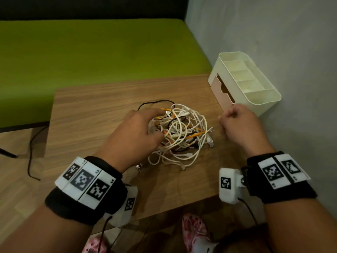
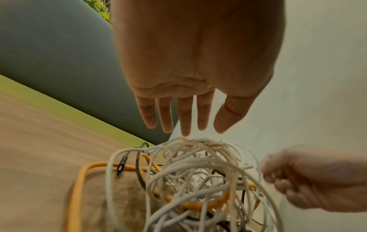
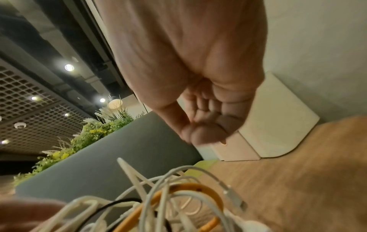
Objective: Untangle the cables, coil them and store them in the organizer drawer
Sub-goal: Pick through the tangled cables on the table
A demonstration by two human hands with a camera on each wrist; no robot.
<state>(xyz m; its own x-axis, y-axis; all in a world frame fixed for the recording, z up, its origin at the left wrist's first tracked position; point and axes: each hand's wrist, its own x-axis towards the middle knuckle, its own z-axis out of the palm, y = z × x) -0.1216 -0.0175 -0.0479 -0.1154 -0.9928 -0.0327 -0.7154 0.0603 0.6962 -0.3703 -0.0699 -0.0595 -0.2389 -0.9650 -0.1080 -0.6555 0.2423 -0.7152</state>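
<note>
Several cables (image 1: 179,132) lie knotted mid-tabletop (image 1: 94,106), beside the organizer (image 1: 244,83). Our left hand (image 1: 135,136) reaches in, fingers straight; our right hand (image 1: 237,123) hangs curled, empty. Tugging blindly could tighten knots or drag everything off.

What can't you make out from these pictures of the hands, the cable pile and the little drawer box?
- Drawer contents: head view shows only its front; the right wrist view is blurred and partly blocked by the right hand.
- Number of cables in the cable tangle: strands overlap, and the left hand covers one side.
- Whether the right hand pinches a strand: blurred in every view.
- Whether the left hand's fingers touch the cables: unclear.
</note>
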